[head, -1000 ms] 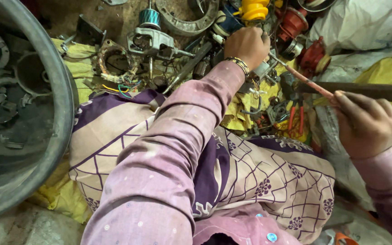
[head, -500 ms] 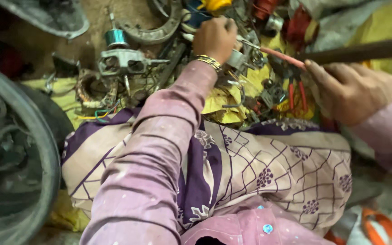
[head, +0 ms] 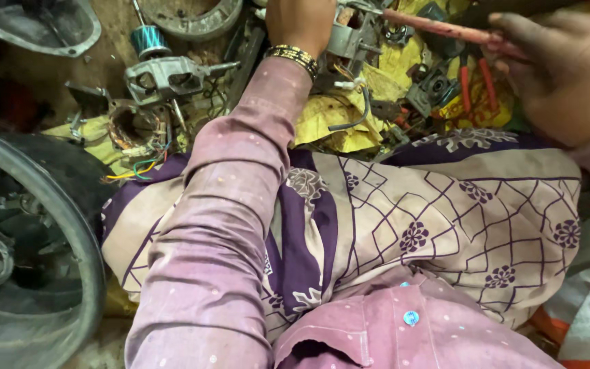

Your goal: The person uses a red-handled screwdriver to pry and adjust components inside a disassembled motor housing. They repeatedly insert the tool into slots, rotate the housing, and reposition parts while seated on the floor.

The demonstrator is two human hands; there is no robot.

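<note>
head view: top of frame
left hand (head: 300,22): gripping grey metal housing (head: 347,35)
right hand (head: 567,76): upper right, holding red-handled tool (head: 438,27)

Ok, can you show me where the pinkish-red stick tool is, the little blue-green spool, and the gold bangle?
pinkish-red stick tool (head: 438,29), head view, on the middle of its shaft.
blue-green spool (head: 148,41), head view, on its wound side.
gold bangle (head: 293,57), head view, on the band across the left wrist.

A long red-handled tool (head: 445,29) lay nearly level, slightly tilted, its tip at a grey metal motor housing (head: 346,37) among scattered parts.
</note>
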